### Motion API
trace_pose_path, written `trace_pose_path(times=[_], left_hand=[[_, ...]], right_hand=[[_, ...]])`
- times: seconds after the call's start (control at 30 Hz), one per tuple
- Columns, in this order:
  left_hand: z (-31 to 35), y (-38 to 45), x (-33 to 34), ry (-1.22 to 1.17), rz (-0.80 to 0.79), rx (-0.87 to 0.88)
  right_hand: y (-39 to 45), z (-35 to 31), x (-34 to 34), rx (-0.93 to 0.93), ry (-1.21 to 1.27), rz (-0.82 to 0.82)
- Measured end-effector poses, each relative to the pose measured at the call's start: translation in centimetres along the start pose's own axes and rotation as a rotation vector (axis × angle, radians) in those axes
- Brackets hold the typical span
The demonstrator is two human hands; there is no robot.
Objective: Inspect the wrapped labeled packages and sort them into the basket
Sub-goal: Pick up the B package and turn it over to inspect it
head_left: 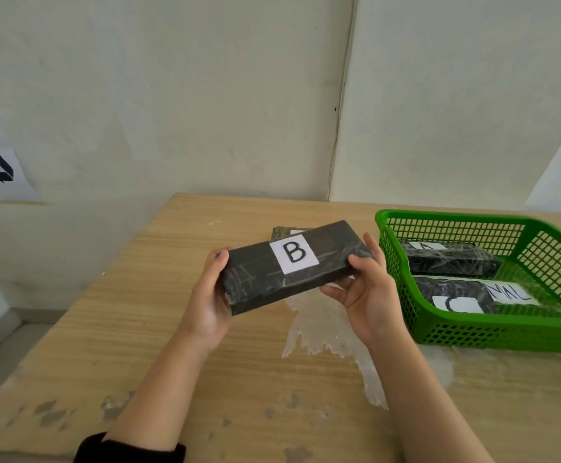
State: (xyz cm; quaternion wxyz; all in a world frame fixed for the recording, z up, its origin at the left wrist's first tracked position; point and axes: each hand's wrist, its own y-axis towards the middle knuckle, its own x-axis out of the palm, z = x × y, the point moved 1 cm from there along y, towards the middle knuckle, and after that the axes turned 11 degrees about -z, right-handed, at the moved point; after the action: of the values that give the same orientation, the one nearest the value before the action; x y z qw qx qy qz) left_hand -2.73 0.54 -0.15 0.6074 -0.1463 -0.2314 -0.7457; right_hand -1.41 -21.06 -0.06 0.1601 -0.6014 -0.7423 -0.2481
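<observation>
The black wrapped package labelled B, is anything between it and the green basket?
Nothing visible. Both hands, left and right, hold the black wrapped package labelled B above the table, beside the green plastic basket. Only the basket's near wall must be cleared; two packages already lie inside.

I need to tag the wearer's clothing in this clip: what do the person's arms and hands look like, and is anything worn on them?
Both hands, left hand and right hand, are bare: no gloves, rings or watch show. The forearms are bare too. A dark, black-looking sleeve is pushed up the left arm; no sleeve shows on the right arm.
</observation>
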Motion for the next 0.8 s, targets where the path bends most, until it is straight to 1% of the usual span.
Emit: trace_pose_path(times=[0.03,0.13,0.17,0.23,0.3,0.33,0.4,0.43,0.53,0.6,0.7,0.73,0.8], left_hand=[[-0.2,0.1,-0.1,0.019,0.043,-0.021],[-0.7,0.5,-0.8,0.107,0.276,-0.062],[-0.8,0.6,-1.0,0.13,0.302,-0.076],[-1.1,0.7,-1.3,0.187,0.243,-0.114],[-1.4,0.6,-1.3,0.327,0.182,-0.177],[-1.6,0.5,-1.3,0.478,0.174,-0.193],[-1.8,0.3,-1.5,0.817,0.156,-0.17],[-1.9,0.2,-1.5,0.908,0.13,-0.157],[-2.4,0.1,-1.5,1.023,0.051,-0.179],[-2.6,0.3,-1.6,1.103,0.035,-0.175],[-3.0,0.7,-1.9,1.019,0.059,-0.156],[-3.1,0.8,-1.9,1.023,0.057,-0.154],[-3.3,0.9,-2.1,1.107,0.042,-0.138]], right_hand=[[-0.1,-0.1,-0.3,0.042,-0.051,0.003],[-0.5,-0.1,-0.9,0.185,-0.314,0.049],[-0.7,-0.1,-1.1,0.232,-0.369,0.079],[-0.9,0.0,-2.0,0.312,-0.497,0.13],[-1.1,-0.1,-2.7,0.371,-0.661,0.156],[-1.1,-0.2,-3.0,0.387,-0.731,0.149],[-1.3,-0.5,-3.3,0.403,-0.837,0.117],[-1.3,-0.6,-3.4,0.396,-0.88,0.1],[-1.4,-0.7,-3.7,0.371,-1.011,0.061],[-1.2,-0.3,-4.3,0.393,-1.129,0.074],[-0.9,0.5,-4.6,0.402,-1.257,0.099],[-0.8,0.7,-4.6,0.401,-1.276,0.104],[-0.6,0.9,-4.4,0.382,-1.315,0.103]])
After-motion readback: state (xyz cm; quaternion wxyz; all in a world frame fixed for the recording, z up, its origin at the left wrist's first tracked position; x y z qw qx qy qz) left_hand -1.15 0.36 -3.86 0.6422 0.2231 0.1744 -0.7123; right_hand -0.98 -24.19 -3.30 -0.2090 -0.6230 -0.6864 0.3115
